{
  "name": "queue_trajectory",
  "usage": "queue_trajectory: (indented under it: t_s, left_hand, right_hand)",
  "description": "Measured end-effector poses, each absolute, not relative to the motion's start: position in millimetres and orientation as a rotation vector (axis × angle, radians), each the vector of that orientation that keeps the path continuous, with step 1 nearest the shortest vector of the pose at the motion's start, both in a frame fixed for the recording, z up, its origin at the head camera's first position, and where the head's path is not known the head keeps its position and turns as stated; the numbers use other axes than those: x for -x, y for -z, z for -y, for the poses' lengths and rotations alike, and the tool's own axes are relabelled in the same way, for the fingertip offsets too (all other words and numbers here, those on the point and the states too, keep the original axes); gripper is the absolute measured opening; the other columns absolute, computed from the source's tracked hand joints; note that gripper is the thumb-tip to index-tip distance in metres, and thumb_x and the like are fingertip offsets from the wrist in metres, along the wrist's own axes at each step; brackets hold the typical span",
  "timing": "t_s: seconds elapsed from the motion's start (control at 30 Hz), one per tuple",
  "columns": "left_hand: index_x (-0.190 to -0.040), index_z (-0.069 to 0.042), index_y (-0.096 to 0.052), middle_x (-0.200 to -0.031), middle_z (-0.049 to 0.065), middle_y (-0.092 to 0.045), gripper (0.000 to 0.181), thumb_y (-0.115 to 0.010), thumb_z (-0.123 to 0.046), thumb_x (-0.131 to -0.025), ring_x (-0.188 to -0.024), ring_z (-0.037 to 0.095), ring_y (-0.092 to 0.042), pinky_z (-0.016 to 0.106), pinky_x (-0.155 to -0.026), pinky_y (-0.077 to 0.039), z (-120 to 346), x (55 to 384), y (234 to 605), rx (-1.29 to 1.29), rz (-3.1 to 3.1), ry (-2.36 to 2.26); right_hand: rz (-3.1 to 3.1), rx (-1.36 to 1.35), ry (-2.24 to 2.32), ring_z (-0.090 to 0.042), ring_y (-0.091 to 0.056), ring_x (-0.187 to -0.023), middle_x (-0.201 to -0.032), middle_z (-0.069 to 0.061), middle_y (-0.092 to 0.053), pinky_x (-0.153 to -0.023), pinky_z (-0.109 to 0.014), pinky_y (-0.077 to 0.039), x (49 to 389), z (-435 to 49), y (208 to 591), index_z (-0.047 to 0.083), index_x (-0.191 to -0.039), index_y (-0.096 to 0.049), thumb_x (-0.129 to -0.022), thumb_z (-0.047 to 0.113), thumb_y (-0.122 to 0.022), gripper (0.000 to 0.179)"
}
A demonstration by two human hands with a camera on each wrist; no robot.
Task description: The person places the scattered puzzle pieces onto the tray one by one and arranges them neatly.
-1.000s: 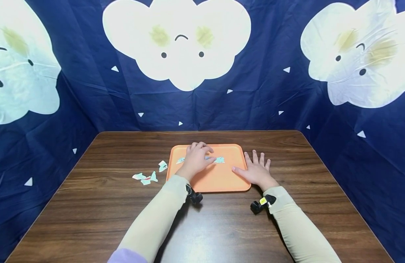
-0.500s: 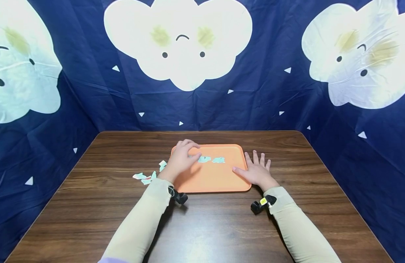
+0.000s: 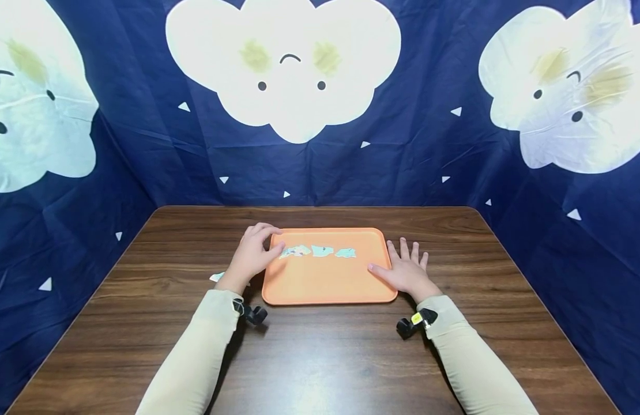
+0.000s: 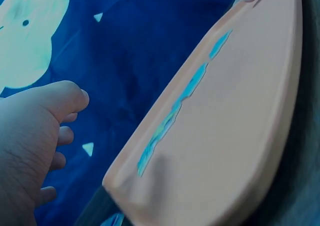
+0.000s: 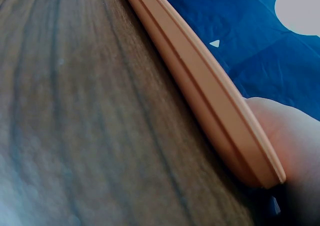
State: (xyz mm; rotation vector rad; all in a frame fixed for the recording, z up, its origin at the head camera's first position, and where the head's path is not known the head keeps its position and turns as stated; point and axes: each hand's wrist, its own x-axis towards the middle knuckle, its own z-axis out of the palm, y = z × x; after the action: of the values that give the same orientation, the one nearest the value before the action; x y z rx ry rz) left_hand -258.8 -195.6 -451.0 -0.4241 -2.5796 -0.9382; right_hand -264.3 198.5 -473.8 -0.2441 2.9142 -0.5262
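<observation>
Torn pale-blue paper pieces lie in a row across the upper half of the orange tray point(image 3: 330, 288): a right piece point(image 3: 345, 253), a middle piece point(image 3: 322, 251) and patterned scraps point(image 3: 297, 251) at the left. Over the tray's left edge is my left hand point(image 3: 251, 253), thumb and fingers bent loosely and apart; in the left wrist view this hand point(image 4: 30, 131) holds nothing. My right hand point(image 3: 405, 271) lies with fingers spread beside the tray's right edge, its thumb over the rim. A loose paper scrap point(image 3: 217, 276) shows on the table, other scraps hidden behind my left hand and wrist.
The brown wooden table point(image 3: 320, 357) extends on all sides of the tray. A dark blue cloth point(image 3: 309, 173) with white clouds hangs behind the table and along both sides. A black wrist camera point(image 3: 255, 314) sits below my left wrist, another camera point(image 3: 405, 328) by my right.
My left hand has moved left from over the middle of the tray to its left edge, uncovering the row of paper pieces and covering most loose scraps. The right hand stays in place.
</observation>
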Motion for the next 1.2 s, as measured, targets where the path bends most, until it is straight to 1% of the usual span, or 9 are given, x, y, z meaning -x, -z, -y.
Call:
queue_trajectory:
  t_s: [0.23,0.33,0.5,0.73,0.83,1.0,1.2]
  left_hand:
    - [-0.118,-0.006,-0.071,-0.123,0.013,-0.061,0.033,-0.073,-0.025,-0.091,-0.117,0.037,-0.05,0.053,-0.097,-0.041,211,256,461,0.367,2.589,0.941]
    - [-0.118,-0.007,-0.07,-0.125,0.013,-0.06,0.032,-0.072,-0.025,-0.092,-0.118,0.037,-0.048,0.054,-0.097,-0.041,216,254,465,0.319,2.617,0.949]
    - [-0.119,-0.008,-0.069,-0.127,0.015,-0.059,0.032,-0.071,-0.024,-0.092,-0.121,0.038,-0.047,0.056,-0.101,-0.039,224,252,470,0.285,2.651,0.943]
    - [-0.126,-0.009,-0.067,-0.13,0.014,-0.056,0.039,-0.069,-0.031,-0.093,-0.123,0.039,-0.044,0.058,-0.104,-0.034,237,250,476,0.271,2.76,0.899]
    - [-0.13,-0.01,-0.065,-0.134,0.015,-0.054,0.043,-0.069,-0.033,-0.094,-0.125,0.04,-0.042,0.06,-0.105,-0.031,243,249,477,0.266,2.832,0.87]
    - [-0.135,-0.011,-0.062,-0.14,0.02,-0.049,0.049,-0.069,-0.034,-0.092,-0.129,0.045,-0.036,0.065,-0.106,-0.026,252,251,481,0.305,2.909,0.835]
    - [-0.136,-0.009,-0.061,-0.147,0.023,-0.041,0.055,-0.075,-0.028,-0.087,-0.135,0.049,-0.027,0.068,-0.107,-0.021,259,250,479,0.372,2.956,0.863]
  right_hand:
    - [-2.917,0.244,0.534,-0.053,0.019,-0.147,-0.166,-0.026,0.007,-0.108,-0.074,0.016,264,-199,474,0.009,-0.163,-0.011,-0.087,0.084,-0.038,0.11]
    - [-2.917,0.241,0.534,-0.053,0.018,-0.147,-0.166,-0.026,0.007,-0.109,-0.073,0.016,263,-199,473,0.01,-0.163,-0.011,-0.087,0.084,-0.038,0.11]
    - [-2.923,0.247,0.519,-0.052,0.018,-0.148,-0.166,-0.025,0.007,-0.109,-0.073,0.015,264,-199,474,0.011,-0.163,-0.011,-0.087,0.084,-0.037,0.109]
    - [-2.93,0.247,0.519,-0.052,0.018,-0.148,-0.166,-0.026,0.006,-0.11,-0.073,0.015,264,-198,473,0.01,-0.163,-0.012,-0.088,0.083,-0.038,0.108]
    - [-2.93,0.248,0.52,-0.052,0.017,-0.148,-0.166,-0.025,0.006,-0.11,-0.073,0.015,264,-199,475,0.01,-0.163,-0.012,-0.088,0.083,-0.038,0.108]
    - [-2.939,0.25,0.522,-0.052,0.017,-0.148,-0.166,-0.025,0.006,-0.11,-0.072,0.015,265,-199,478,0.011,-0.163,-0.012,-0.087,0.085,-0.038,0.109]
    - [-2.928,0.247,0.519,-0.051,0.019,-0.148,-0.166,-0.024,0.008,-0.11,-0.072,0.016,267,-199,476,0.011,-0.163,-0.011,-0.087,0.085,-0.038,0.109]
